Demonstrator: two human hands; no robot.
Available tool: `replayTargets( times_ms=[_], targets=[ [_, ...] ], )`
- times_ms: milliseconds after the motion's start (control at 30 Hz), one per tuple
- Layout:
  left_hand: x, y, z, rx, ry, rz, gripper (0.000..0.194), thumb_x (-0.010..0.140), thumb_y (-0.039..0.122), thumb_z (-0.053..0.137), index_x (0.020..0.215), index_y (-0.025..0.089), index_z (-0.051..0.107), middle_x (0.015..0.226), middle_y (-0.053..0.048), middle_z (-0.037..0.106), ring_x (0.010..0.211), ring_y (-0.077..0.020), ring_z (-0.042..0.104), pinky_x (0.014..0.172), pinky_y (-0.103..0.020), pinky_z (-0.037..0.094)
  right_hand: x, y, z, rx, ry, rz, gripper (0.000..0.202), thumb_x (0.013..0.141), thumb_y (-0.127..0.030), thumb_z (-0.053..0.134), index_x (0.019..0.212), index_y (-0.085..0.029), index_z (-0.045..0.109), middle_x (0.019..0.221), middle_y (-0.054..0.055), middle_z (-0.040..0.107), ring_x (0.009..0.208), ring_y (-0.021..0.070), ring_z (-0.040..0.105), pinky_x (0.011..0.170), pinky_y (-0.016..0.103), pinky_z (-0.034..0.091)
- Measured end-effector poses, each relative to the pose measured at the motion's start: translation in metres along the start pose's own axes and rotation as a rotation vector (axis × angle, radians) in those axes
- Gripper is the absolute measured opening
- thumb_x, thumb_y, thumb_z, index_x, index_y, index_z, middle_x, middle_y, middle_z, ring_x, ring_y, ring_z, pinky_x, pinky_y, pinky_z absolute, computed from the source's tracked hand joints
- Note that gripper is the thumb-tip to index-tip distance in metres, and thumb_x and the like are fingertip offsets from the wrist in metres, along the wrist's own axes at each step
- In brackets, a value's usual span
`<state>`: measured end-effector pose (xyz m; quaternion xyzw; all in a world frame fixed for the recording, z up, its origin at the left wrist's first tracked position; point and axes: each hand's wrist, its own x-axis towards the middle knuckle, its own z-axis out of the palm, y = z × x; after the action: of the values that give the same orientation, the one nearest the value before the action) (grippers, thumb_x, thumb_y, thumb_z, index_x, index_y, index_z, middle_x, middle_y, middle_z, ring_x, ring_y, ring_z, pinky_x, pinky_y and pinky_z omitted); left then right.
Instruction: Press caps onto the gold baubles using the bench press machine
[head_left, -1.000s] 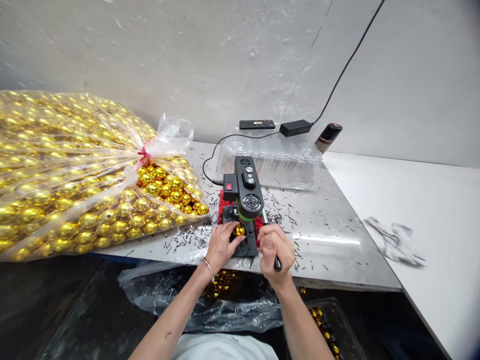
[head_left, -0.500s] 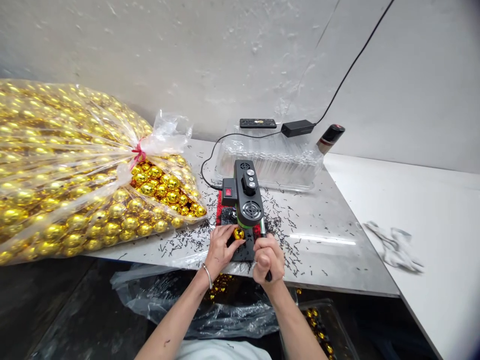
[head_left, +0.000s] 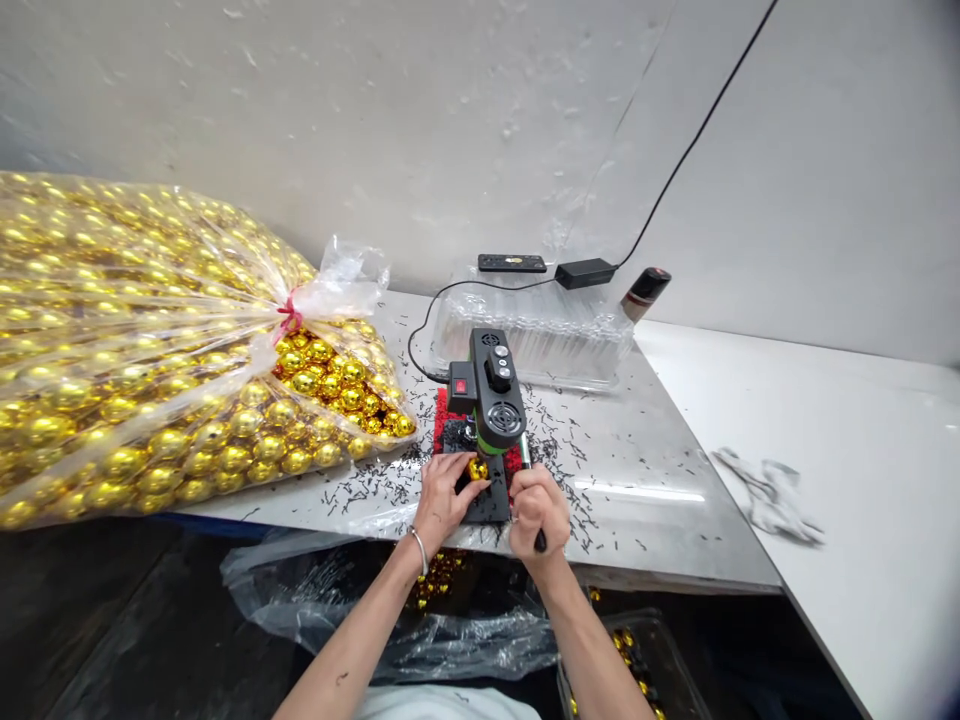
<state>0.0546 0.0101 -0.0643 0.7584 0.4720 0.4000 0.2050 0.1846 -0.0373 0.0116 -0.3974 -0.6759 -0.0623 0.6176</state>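
A small bench drill press [head_left: 499, 385], black with green trim, stands on the metal table. Under its head is a shiny gold ball [head_left: 478, 468], pinched between the thumb and fingers of my left hand [head_left: 442, 495]. The ball rests at the black base [head_left: 487, 505] of the press; its contact with the tool tip is hidden. My right hand [head_left: 540, 512] is wrapped round the lever [head_left: 540, 541] at the right side of the press, whose black end pokes out below the fist. Black shavings [head_left: 574, 510] lie scattered around the base.
A big clear bag of gold balls [head_left: 187, 400] fills the left. Behind the press are clear plastic trays [head_left: 540, 340], a power adapter [head_left: 585, 273], a remote control [head_left: 512, 263] and a spray can [head_left: 645, 293]. Gloves [head_left: 772, 495] lie right. Below the edge hangs a plastic bag [head_left: 300, 590].
The view has shifted slightly. Both hands keep their grips on the ball and the lever, with little visible movement at the press.
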Motion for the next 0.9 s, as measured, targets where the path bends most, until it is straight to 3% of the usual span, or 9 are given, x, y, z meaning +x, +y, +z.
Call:
replayTargets(
  times_ms=[133,233,367,467,567,633,700,800,900],
  targets=[
    [-0.004,0.006,-0.008,-0.023,0.078,0.017,0.03,0.087,0.036,0.066,0.111,0.018,0.068,0.106,-0.011,0.072,0.098,-0.0263,0.063,0.091,-0.047,0.05,0.041,-0.024,-0.011,0.068,-0.022,0.172,0.031,0.095,-0.011,0.038,0.066,-0.021,0.042,0.065,0.0,0.049,0.062,0.0116,0.05,0.056,0.027,0.038],
    [-0.034,0.01,-0.026,-0.042,0.103,0.092,0.036,0.088,0.037,0.064,0.119,0.02,0.065,0.108,-0.012,0.071,0.102,-0.0264,0.065,0.091,-0.046,0.054,0.054,-0.032,-0.016,0.085,-0.055,0.194,0.031,0.094,-0.011,0.04,0.065,-0.02,0.042,0.063,-0.001,0.048,0.063,0.0118,0.05,0.058,0.027,0.038],
    [-0.101,0.007,-0.043,-0.053,-0.093,0.16,0.055,0.09,0.027,0.059,0.143,0.036,0.046,0.122,-0.009,0.068,0.109,-0.0241,0.068,0.089,-0.036,0.06,0.042,-0.028,-0.013,0.078,-0.038,0.171,0.031,0.094,-0.009,0.04,0.065,-0.02,0.043,0.065,0.0,0.049,0.063,0.0123,0.049,0.058,0.028,0.037],
    [-0.127,0.001,-0.049,-0.076,-0.219,0.144,0.073,0.086,0.029,0.063,0.149,0.047,0.03,0.13,-0.006,0.064,0.109,-0.0248,0.068,0.081,-0.031,0.063,0.032,-0.023,-0.009,0.083,0.002,0.148,0.032,0.093,-0.007,0.04,0.064,-0.02,0.043,0.063,0.0,0.048,0.062,0.0127,0.049,0.057,0.028,0.037],
    [-0.102,-0.004,-0.064,-0.054,-0.068,0.149,0.059,0.089,0.029,0.059,0.144,0.043,0.043,0.122,-0.006,0.068,0.101,-0.0241,0.071,0.075,-0.032,0.064,0.029,-0.023,-0.007,0.096,0.004,0.148,0.032,0.092,-0.006,0.04,0.064,-0.02,0.042,0.062,0.0,0.048,0.062,0.0132,0.049,0.056,0.029,0.037],
    [-0.061,-0.01,-0.082,0.066,0.168,0.151,0.04,0.094,0.023,0.051,0.132,0.033,0.059,0.112,-0.008,0.071,0.099,-0.0232,0.07,0.082,-0.037,0.061,0.03,-0.023,-0.007,0.097,0.001,0.155,0.032,0.092,-0.006,0.04,0.064,-0.02,0.042,0.063,0.0,0.049,0.062,0.0133,0.049,0.056,0.029,0.037],
    [-0.014,-0.019,-0.104,0.268,0.348,0.055,0.031,0.093,0.029,0.054,0.122,0.024,0.065,0.113,-0.012,0.069,0.105,-0.028,0.065,0.091,-0.046,0.054,0.031,-0.024,-0.007,0.093,0.002,0.153,0.03,0.092,-0.006,0.04,0.065,-0.02,0.043,0.065,0.0,0.05,0.062,0.0128,0.049,0.055,0.028,0.037],
    [0.043,-0.039,-0.127,0.455,0.399,-0.048,0.033,0.091,0.031,0.054,0.12,0.018,0.063,0.119,-0.017,0.065,0.108,-0.0336,0.059,0.093,-0.052,0.046,0.031,-0.025,-0.007,0.093,0.006,0.131,0.029,0.091,-0.005,0.041,0.067,-0.02,0.044,0.066,0.0,0.05,0.061,0.0122,0.049,0.054,0.027,0.036],
    [0.069,-0.058,-0.132,0.45,0.361,-0.062,0.034,0.086,0.025,0.056,0.119,0.018,0.063,0.106,-0.015,0.067,0.097,-0.0318,0.06,0.092,-0.048,0.043,0.029,-0.024,-0.008,0.098,-0.001,0.134,0.029,0.091,-0.006,0.041,0.066,-0.02,0.045,0.067,0.001,0.051,0.062,0.0126,0.05,0.055,0.028,0.038]
  ],
)
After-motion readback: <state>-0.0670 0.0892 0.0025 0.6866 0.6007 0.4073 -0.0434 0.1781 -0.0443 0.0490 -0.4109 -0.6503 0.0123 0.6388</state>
